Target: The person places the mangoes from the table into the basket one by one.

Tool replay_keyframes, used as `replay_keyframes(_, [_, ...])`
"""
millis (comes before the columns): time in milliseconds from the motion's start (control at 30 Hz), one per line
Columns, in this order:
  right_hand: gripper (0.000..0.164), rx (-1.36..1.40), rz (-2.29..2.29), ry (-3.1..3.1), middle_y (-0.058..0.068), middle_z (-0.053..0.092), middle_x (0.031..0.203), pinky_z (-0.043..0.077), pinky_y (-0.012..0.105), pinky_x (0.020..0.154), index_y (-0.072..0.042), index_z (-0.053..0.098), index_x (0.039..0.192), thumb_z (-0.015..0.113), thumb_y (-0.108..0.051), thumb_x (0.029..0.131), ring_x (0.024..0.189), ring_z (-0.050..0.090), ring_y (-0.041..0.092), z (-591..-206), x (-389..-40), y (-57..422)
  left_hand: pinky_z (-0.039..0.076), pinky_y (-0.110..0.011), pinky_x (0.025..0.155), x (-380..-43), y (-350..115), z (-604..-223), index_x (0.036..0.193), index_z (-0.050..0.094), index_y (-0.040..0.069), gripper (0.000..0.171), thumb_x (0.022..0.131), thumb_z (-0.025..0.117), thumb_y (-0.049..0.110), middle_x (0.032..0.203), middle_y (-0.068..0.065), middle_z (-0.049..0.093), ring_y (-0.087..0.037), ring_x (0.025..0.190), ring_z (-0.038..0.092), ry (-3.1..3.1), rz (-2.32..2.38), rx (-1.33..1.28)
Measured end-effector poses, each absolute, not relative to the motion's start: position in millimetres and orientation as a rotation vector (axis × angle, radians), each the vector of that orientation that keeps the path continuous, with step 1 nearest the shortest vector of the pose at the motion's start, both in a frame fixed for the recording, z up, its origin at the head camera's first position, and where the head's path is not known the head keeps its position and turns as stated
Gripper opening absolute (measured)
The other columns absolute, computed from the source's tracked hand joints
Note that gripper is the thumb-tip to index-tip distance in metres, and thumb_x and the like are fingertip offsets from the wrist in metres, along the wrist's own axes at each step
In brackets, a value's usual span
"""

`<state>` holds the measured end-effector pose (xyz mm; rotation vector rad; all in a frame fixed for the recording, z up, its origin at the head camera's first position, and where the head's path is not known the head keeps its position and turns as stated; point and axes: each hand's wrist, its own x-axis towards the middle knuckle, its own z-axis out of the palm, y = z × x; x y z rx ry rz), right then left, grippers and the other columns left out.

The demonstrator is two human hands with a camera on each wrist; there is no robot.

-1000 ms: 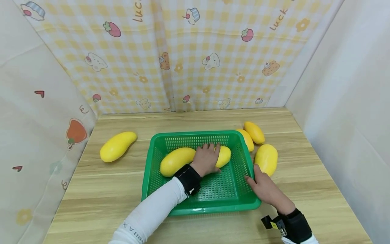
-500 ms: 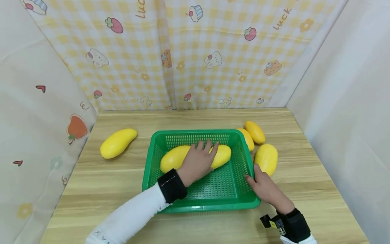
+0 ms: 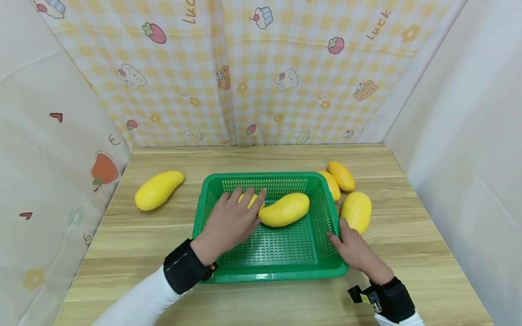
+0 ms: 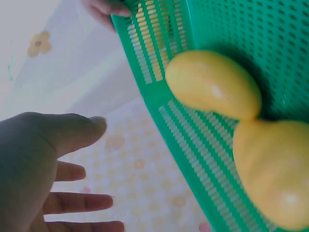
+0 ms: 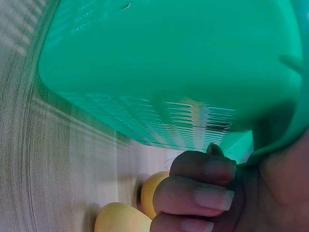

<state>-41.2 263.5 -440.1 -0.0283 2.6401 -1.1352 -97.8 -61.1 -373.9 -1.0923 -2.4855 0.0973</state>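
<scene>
A green plastic basket point(image 3: 277, 277) with slotted walls stands on the table with two yellow mangoes inside. The right-hand mango point(image 3: 284, 210) shows whole in the head view. My left hand point(image 3: 228, 222) hovers over the other mango point(image 4: 275, 174) and hides most of it there. Its fingers are spread and extended, and the left wrist view shows them apart from both fruits. On the basket's right side, my right hand point(image 3: 356, 249) grips the rim, thumb inside. The right wrist view shows curled fingers point(image 5: 193, 195) under that rim, against the outer wall.
Left of the basket, another mango point(image 3: 159, 190) lies on the wooden table point(image 3: 134, 267). Beyond the right rim are a larger yellow mango point(image 3: 356, 212) and two smaller orange-yellow ones, including the far one point(image 3: 341, 176). A checked curtain point(image 3: 261, 81) hangs behind the table.
My left hand has moved left, off the right-hand mango and over the left one. Both mangoes in the basket stay about where they were. My right hand keeps its grip on the rim.
</scene>
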Motion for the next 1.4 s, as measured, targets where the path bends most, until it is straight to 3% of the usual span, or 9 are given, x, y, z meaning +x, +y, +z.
replay_keyframes(200, [0.033, -0.043, -1.143, 2.634, 0.015, 0.061, 0.098, 0.051, 0.030, 0.064, 0.003, 0.034, 0.124, 0.048, -0.016, 0.101, 0.078, 0.061, 0.017, -443, -41, 264, 0.051, -0.047, 0.075, -104, -95, -368, 0.134, 0.052, 0.005, 0.056, 0.088, 0.066, 0.035, 0.114, -0.019, 0.059, -0.038, 0.101, 0.055, -2.376, -0.012, -1.029])
replay_keyframes(367, [0.032, -0.036, -1.151, 2.641, 0.015, 0.061, 0.096, 0.051, 0.030, 0.063, 0.003, 0.035, 0.123, 0.048, -0.015, 0.101, 0.076, 0.061, 0.016, -442, -41, 265, 0.051, -0.047, 0.069, -112, -121, -366, 0.125, 0.057, -0.001, 0.044, 0.100, 0.044, 0.034, 0.101, -0.019, 0.062, -0.037, 0.091, 0.057, -2.233, -0.165, -0.968])
replay_keyframes(467, [0.032, -0.040, -1.154, 2.636, 0.016, 0.061, 0.097, 0.051, 0.030, 0.063, 0.003, 0.035, 0.124, 0.048, -0.015, 0.101, 0.077, 0.061, 0.016, -442, -40, 265, 0.050, -0.049, 0.066, -119, -137, -368, 0.121, 0.059, -0.002, 0.045, 0.102, 0.040, 0.034, 0.096, -0.019, 0.063, -0.038, 0.086, 0.059, -2.189, -0.221, -0.899])
replay_keyframes(600, [0.034, -0.053, -1.158, 2.631, 0.016, 0.061, 0.098, 0.051, 0.030, 0.063, 0.004, 0.034, 0.125, 0.047, -0.016, 0.101, 0.077, 0.061, 0.016, -443, -40, 265, 0.049, -0.051, 0.064, -129, -163, -376, 0.116, 0.062, -0.003, 0.042, 0.098, 0.046, 0.030, 0.093, -0.021, 0.063, -0.041, 0.082, 0.059, -2.172, -0.277, -0.819])
replay_keyframes(833, [0.033, -0.040, -1.144, 2.646, 0.015, 0.062, 0.095, 0.051, 0.029, 0.061, 0.003, 0.035, 0.124, 0.048, -0.016, 0.101, 0.075, 0.062, 0.016, -444, -41, 265, 0.046, -0.053, 0.065, -147, -208, -399, 0.114, 0.060, -0.005, 0.046, 0.098, 0.043, 0.035, 0.094, -0.024, 0.062, -0.044, 0.086, 0.057, -2.243, -0.299, -0.674])
replay_keyframes(1100, [0.032, -0.040, -1.146, 2.645, 0.016, 0.061, 0.097, 0.051, 0.031, 0.063, 0.002, 0.035, 0.123, 0.047, -0.017, 0.101, 0.077, 0.062, 0.017, -444, -41, 267, 0.044, -0.056, 0.075, -165, -255, -428, 0.124, 0.051, -0.006, 0.051, 0.082, 0.068, 0.016, 0.104, -0.026, 0.057, -0.044, 0.097, 0.053, -2.465, -0.269, -0.629])
replay_keyframes(1400, [0.031, -0.025, -1.143, 2.658, 0.015, 0.061, 0.093, 0.051, 0.031, 0.061, 0.003, 0.036, 0.122, 0.048, -0.016, 0.100, 0.074, 0.061, 0.016, -444, -40, 265, 0.041, -0.060, 0.079, -174, -273, -452, 0.126, 0.048, -0.007, 0.059, 0.080, 0.073, 0.020, 0.111, -0.027, 0.051, -0.045, 0.104, 0.047, -2.621, -0.248, -0.524])
